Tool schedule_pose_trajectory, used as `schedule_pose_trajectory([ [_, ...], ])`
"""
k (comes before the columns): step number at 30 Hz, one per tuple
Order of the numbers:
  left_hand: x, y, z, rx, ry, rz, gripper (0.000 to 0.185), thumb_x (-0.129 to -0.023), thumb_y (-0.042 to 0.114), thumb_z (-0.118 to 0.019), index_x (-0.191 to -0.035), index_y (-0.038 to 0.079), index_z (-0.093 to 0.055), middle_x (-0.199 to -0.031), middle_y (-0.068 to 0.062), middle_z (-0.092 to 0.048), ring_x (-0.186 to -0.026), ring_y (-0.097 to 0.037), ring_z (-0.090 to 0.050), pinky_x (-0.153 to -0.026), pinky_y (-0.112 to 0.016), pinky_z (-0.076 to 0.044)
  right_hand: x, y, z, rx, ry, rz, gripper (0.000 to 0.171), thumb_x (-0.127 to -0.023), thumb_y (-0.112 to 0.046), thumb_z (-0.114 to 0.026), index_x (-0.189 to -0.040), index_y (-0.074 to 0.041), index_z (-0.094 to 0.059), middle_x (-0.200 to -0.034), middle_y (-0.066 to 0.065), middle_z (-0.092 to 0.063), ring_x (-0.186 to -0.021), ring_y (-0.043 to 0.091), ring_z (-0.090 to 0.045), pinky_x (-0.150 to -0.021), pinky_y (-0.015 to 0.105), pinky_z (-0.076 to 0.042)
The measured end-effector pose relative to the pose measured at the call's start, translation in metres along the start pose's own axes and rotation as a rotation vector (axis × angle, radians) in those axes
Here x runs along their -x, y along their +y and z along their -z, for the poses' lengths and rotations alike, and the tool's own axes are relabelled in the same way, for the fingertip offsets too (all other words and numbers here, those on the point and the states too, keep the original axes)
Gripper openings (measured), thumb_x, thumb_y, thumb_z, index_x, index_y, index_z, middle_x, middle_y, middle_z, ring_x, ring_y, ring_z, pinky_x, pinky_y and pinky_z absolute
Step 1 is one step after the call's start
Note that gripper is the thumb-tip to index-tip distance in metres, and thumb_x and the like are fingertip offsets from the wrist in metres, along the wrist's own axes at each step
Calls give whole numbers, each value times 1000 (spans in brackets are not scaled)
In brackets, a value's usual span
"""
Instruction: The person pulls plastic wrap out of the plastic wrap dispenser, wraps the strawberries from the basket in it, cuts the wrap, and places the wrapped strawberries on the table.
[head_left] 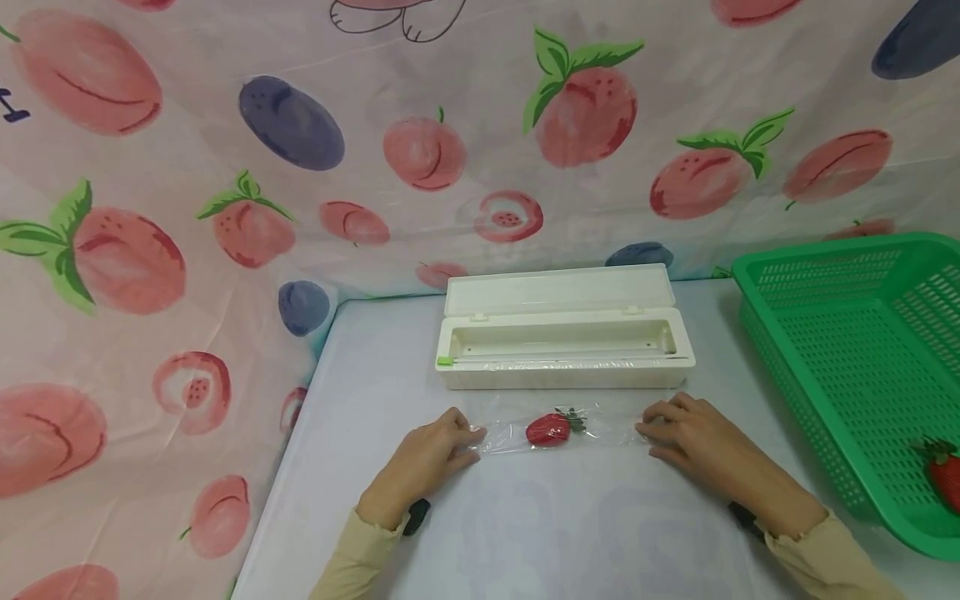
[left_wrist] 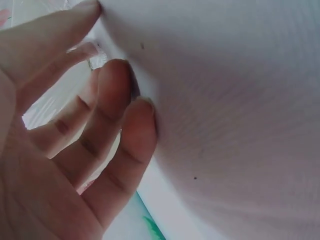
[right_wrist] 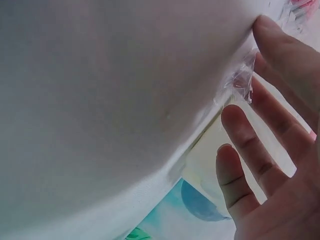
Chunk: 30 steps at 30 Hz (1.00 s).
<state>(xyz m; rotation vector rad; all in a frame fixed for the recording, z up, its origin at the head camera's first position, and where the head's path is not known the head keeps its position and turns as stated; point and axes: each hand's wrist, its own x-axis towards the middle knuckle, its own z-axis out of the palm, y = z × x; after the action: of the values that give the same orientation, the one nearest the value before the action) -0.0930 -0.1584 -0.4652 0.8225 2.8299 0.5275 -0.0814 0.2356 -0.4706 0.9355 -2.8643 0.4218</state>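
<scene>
A red strawberry [head_left: 548, 430] with green leaves lies wrapped in a strip of clear plastic film [head_left: 506, 437] on the white table. At the strip's left end is my left hand [head_left: 426, 457], fingers bent loosely with a gap between thumb and forefinger. My right hand [head_left: 701, 433] touches the crinkled right end with its fingertips, the thumb held apart. In the right wrist view, a bunched bit of film [right_wrist: 243, 82] shows by those fingers. Just behind the strip stands a white cling film dispenser [head_left: 562, 379], its lid [head_left: 558, 290] raised and a green slide cutter [head_left: 445, 361] at its left.
On the right, a green plastic basket [head_left: 813, 417] holds another strawberry [head_left: 947, 479] near its front corner. A fruit-printed cloth [head_left: 360, 100] hangs behind and to the left of the white table [head_left: 337, 400].
</scene>
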Motion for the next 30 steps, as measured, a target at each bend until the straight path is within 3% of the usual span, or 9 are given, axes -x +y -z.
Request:
schedule_pose_trajectory([
  [5,0,0,-2,-39,33,-19,35,-89,19,-76,-123,14,-71,-101,2,-60,-66,-2,-47,-62,-19,-46,-3,3,-2,-5,44,33,23,-75,-12,-84,-98,-9,-80,-99,-1,-69,-92,20,-57,-75,39,-49],
  [14,1,-1,-5,-63,91,-36,29,-90,15,-74,-119,18,-74,-98,4,-61,-77,-8,-60,-67,-22,-52,-4,7,-5,7,115,77,16,-73,-6,-84,-88,-11,-81,-94,0,-70,-89,21,-59,-76,41,-51],
  [30,1,-1,-6,35,138,59,18,-97,22,-65,-106,15,-78,-95,8,-63,-76,-4,-57,-68,-22,-51,-1,-1,-1,3,200,44,13,-81,-4,-76,-91,-12,-74,-89,-5,-67,-90,17,-59,-75,39,-51],
])
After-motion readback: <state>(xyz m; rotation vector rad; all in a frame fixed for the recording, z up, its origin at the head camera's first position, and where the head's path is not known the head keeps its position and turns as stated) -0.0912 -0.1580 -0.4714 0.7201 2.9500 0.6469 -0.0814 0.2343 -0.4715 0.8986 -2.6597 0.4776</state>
